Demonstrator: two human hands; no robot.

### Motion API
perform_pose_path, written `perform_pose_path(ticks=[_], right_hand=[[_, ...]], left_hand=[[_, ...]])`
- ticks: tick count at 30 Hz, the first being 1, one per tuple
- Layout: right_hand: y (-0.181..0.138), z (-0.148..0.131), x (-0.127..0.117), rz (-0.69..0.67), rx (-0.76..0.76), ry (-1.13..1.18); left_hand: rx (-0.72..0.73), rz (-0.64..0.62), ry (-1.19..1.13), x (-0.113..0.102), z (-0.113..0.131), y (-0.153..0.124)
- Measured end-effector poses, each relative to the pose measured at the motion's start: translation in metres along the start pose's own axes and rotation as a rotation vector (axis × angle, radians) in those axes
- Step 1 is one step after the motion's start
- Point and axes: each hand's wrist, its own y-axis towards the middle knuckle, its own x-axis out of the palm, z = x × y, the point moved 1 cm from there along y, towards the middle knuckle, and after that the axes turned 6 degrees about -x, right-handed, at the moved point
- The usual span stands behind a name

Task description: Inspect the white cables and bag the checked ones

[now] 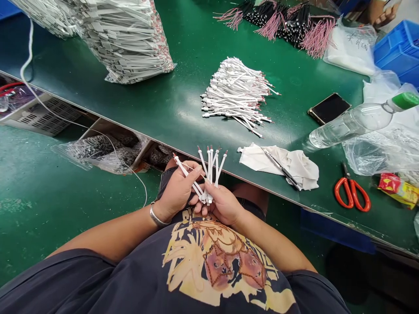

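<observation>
Above my lap, at the table's near edge, both hands are close together. My left hand (176, 190) is closed on a couple of short white cables (182, 165) with reddish wire ends pointing up and left. Fanned out in my right hand (226, 206) are several more white cables (210, 165), their wire tips upward and white connectors at the bottom by the palm. Some fingers of both hands are hidden behind the cables. Beyond them on the green table (157, 111) lies a pile of similar white cables (234, 91).
A large bag of white cables (127, 43) stands at the back left. To the right are a cloth (301, 163) with a pen-like tool (281, 168), red-handled scissors (352, 192), a phone (329, 108), a bottle (353, 124) and a blue bin (397, 52). Another person's hand (382, 12) shows at top right.
</observation>
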Motion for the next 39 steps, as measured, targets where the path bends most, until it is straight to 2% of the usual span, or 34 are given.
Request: perform_pose_path(ticks=[6, 18, 23, 24, 26, 30, 32, 35, 37, 39], right_hand=[[0.0, 0.0, 0.001, 0.011, 0.01, 0.001], [0.001, -0.003, 0.002, 0.048, 0.014, 0.007], [-0.001, -0.001, 0.001, 0.139, -0.043, -0.106], [-0.003, -0.003, 0.0, 0.134, -0.089, -0.184], [-0.007, -0.012, -0.003, 0.081, -0.247, -0.463], [-0.02, -0.048, -0.002, -0.165, -0.795, -1.36], [-0.024, -0.069, 0.002, -0.219, -0.944, -1.759], [-0.026, -0.096, 0.011, -0.279, -1.001, -2.141], [-0.026, -0.107, 0.015, -0.29, -0.984, -2.282], [-0.025, -0.113, 0.015, -0.281, -0.958, -2.353]], left_hand=[[-0.047, -0.1, 0.039, 0.002, 0.001, -0.003], [-0.024, 0.0, 0.012, 0.001, 0.005, -0.007], [0.126, 0.028, 0.075, -0.009, 0.032, -0.014], [0.112, 0.003, 0.076, -0.012, 0.04, -0.015], [-0.048, -0.104, 0.038, -0.021, 0.054, -0.016], [-0.52, -0.377, 0.048, -0.033, 0.061, -0.01], [-0.642, -0.493, 0.108, -0.032, 0.057, -0.006], [-0.659, -0.639, 0.228, -0.02, 0.051, -0.003], [-0.603, -0.726, 0.292, -0.009, 0.05, -0.004], [-0.549, -0.756, 0.312, 0.001, 0.049, -0.005]])
